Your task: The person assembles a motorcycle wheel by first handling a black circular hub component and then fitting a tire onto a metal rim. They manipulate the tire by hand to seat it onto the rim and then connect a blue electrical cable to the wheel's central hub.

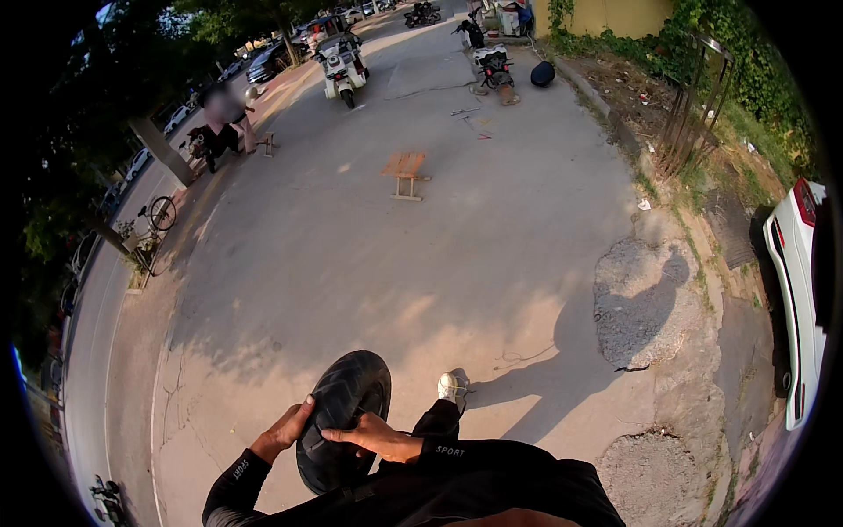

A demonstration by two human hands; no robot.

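A black rubber tyre (338, 386) with a grooved tread is held upright, slightly tilted, in front of my body at the lower middle of the head view. My left hand (288, 426) grips its left side, thumb up along the tread. From the right, my right hand (382, 436) reaches across the tyre, its index finger and thumb pressed to the rubber and the other fingers partly hidden. Both hands are closed on the tyre. My white shoe (449, 386) stands on the pavement just right of it.
Ahead is a low slatted wooden stool (406, 165). Beyond it, tools (465, 111) lie near a motorcycle (493, 66) and a dark rounded object (543, 74). A white scooter (342, 72) and a person (226, 119) are far left; a white car (795, 307) is at right.
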